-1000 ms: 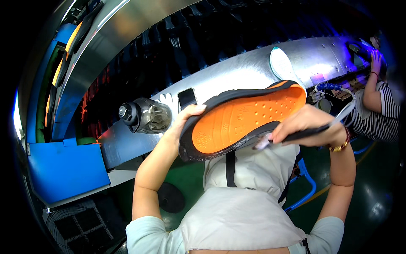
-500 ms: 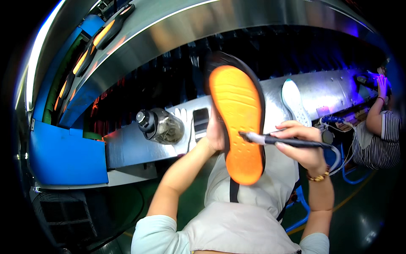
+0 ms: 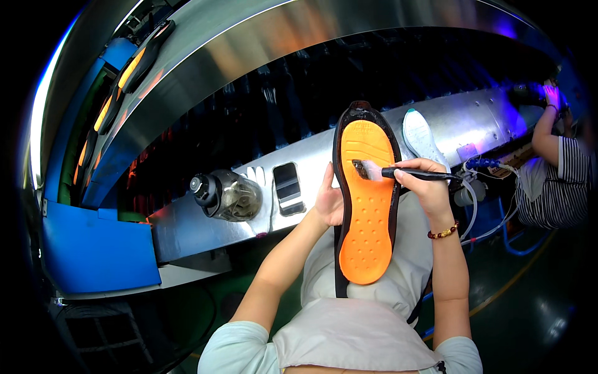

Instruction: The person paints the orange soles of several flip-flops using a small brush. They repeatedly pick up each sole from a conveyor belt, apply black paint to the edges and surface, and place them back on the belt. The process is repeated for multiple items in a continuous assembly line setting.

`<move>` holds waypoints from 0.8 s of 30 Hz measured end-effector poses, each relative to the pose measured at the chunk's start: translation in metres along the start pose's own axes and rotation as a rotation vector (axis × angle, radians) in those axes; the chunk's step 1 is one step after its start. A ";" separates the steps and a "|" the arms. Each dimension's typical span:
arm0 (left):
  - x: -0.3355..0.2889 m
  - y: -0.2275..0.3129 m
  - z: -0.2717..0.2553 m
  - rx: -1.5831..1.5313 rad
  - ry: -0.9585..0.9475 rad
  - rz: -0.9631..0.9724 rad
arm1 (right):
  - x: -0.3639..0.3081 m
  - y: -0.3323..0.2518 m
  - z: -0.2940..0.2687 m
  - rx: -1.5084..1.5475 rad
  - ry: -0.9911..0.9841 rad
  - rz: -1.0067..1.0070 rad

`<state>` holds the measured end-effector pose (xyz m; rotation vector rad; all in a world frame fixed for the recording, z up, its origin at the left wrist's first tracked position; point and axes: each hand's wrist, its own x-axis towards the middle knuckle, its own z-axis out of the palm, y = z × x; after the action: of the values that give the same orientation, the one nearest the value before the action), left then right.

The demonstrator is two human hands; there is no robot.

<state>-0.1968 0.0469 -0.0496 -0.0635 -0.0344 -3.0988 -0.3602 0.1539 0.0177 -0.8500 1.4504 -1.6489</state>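
Observation:
A black shoe sole point(image 3: 395, 206) with an orange inner face stands nearly upright above my lap, its toe end pointing away. My left hand point(image 3: 330, 202) supports it from the left edge, the thumb up and the other fingers partly hidden behind the sole. In my right hand point(image 3: 428, 190) is a brush point(image 3: 398, 171) with a black handle, held in a pinch. The dark bristle tip lies over the orange forefoot area. A pale hose point(image 3: 474, 199) leads off from the handle's rear end. Raised dots cover the sole's middle and heel.
On the metal ledge point(image 3: 324, 146) are a dark-lidded bottle point(image 3: 233, 195), white gloves point(image 3: 263, 187), a phone-like dark rectangle point(image 3: 289, 187) and a whitish sole point(image 3: 422, 132). More orange-and-black soles point(image 3: 132, 71) lie upper left. A co-worker in a striped top point(image 3: 560, 184) sits at right.
The sole has turned more upright and sits slightly to the right. My right hand and the brush have moved up from the middle of the sole toward the forefoot.

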 end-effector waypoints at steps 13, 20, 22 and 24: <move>-0.024 -0.010 0.009 0.151 0.166 0.275 | -0.102 -0.014 0.042 -0.743 -0.315 -0.558; -0.016 -0.018 0.016 -0.004 0.009 0.326 | -0.055 -0.032 0.019 -0.200 -0.093 -0.259; -0.011 -0.025 0.018 0.002 0.008 0.349 | -0.039 -0.028 0.026 -0.275 0.028 -0.324; -0.009 -0.028 0.026 0.158 0.157 0.401 | -0.042 -0.023 0.033 -0.384 -0.088 -0.389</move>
<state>-0.1876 0.0755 -0.0247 0.1584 -0.2310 -2.6801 -0.3143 0.1763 0.0448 -1.4794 1.6415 -1.5975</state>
